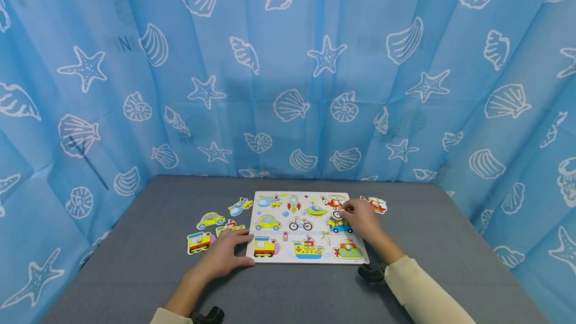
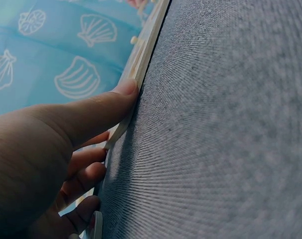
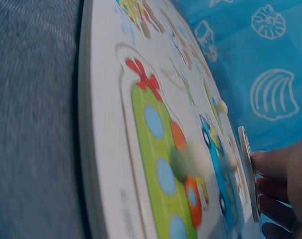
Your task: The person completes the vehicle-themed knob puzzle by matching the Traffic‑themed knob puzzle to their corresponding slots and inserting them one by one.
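Note:
A white wooden puzzle board (image 1: 290,214) with printed vehicles lies on the grey table. My left hand (image 1: 225,251) touches its left edge, with the thumb (image 2: 123,88) straight against the near-left corner and the other fingers loosely bent. Over the board's right part, my right hand (image 1: 363,218) pinches a bicycle puzzle piece (image 1: 336,214). That piece (image 3: 248,172) stands nearly on edge in the right wrist view, raised off the board. Below it, a bus piece (image 1: 340,225) and a submarine piece (image 1: 348,249) with knobs sit in the board.
Loose train (image 1: 198,243), car (image 1: 210,220) and airplane (image 1: 240,206) pieces lie left of the board. A ship piece (image 1: 230,226) is partly behind my left hand. To the right lies a helicopter piece (image 1: 377,205). A blue shell-patterned curtain (image 1: 288,74) hangs behind the table.

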A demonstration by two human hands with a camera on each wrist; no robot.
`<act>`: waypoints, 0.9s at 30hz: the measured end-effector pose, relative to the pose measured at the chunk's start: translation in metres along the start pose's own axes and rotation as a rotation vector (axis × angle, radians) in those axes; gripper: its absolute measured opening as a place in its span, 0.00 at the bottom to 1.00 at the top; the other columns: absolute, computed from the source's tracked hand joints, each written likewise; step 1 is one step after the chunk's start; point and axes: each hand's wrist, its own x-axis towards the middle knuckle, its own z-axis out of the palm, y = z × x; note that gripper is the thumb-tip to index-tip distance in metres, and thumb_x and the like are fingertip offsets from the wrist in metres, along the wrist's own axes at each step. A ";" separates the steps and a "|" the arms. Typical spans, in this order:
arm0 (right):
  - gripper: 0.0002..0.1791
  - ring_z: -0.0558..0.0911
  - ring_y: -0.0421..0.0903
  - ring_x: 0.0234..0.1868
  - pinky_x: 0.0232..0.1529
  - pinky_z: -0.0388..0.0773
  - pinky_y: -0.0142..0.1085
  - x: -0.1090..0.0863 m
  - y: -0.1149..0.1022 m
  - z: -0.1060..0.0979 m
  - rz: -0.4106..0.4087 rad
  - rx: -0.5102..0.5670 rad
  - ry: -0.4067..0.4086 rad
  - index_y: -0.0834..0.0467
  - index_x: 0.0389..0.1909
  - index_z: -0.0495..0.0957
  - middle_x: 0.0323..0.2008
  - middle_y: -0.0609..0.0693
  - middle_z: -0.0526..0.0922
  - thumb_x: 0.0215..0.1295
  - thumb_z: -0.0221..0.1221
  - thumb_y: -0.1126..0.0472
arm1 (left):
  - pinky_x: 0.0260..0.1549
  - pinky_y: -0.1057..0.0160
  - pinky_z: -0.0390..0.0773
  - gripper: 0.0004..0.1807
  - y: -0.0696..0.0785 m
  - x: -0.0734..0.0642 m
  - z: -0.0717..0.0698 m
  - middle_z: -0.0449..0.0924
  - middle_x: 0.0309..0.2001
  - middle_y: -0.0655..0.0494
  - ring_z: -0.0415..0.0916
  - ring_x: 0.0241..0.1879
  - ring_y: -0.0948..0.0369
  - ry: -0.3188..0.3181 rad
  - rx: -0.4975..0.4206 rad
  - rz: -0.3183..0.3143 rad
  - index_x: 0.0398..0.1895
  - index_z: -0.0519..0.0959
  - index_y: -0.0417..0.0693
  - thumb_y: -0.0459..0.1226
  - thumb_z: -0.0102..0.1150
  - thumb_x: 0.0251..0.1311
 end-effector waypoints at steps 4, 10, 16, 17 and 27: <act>0.03 0.74 0.44 0.29 0.33 0.72 0.40 0.000 -0.007 0.006 -0.036 -0.007 0.009 0.58 0.30 0.82 0.28 0.47 0.79 0.59 0.67 0.63 | 0.60 0.38 0.61 0.35 0.001 0.000 0.000 0.73 0.63 0.50 0.62 0.65 0.42 0.001 -0.001 0.007 0.59 0.79 0.49 0.52 0.73 0.47; 0.04 0.75 0.44 0.31 0.36 0.73 0.43 0.000 -0.013 0.013 -0.072 -0.021 0.016 0.56 0.27 0.81 0.27 0.45 0.79 0.58 0.68 0.63 | 0.61 0.38 0.61 0.35 0.002 0.000 0.000 0.73 0.63 0.50 0.62 0.65 0.43 0.001 0.003 -0.001 0.60 0.79 0.49 0.53 0.73 0.48; 0.05 0.77 0.44 0.33 0.38 0.74 0.44 0.000 -0.019 0.020 -0.063 -0.008 0.007 0.55 0.27 0.81 0.28 0.45 0.79 0.57 0.68 0.62 | 0.61 0.38 0.60 0.35 0.002 -0.001 -0.001 0.72 0.63 0.50 0.62 0.65 0.43 0.003 0.011 0.004 0.60 0.79 0.49 0.53 0.73 0.48; 0.05 0.77 0.44 0.33 0.38 0.74 0.44 0.000 -0.020 0.021 -0.064 -0.007 0.009 0.55 0.27 0.81 0.28 0.45 0.79 0.57 0.68 0.62 | 0.61 0.38 0.60 0.35 0.002 -0.001 -0.001 0.72 0.63 0.50 0.62 0.65 0.43 0.003 0.011 0.003 0.60 0.79 0.49 0.53 0.73 0.48; 0.05 0.75 0.43 0.33 0.38 0.73 0.42 -0.006 -0.031 0.029 -0.101 0.021 0.012 0.56 0.28 0.82 0.29 0.45 0.78 0.54 0.70 0.64 | 0.61 0.38 0.60 0.35 0.002 -0.001 -0.001 0.72 0.63 0.50 0.62 0.65 0.43 0.004 0.006 -0.001 0.60 0.79 0.49 0.53 0.73 0.48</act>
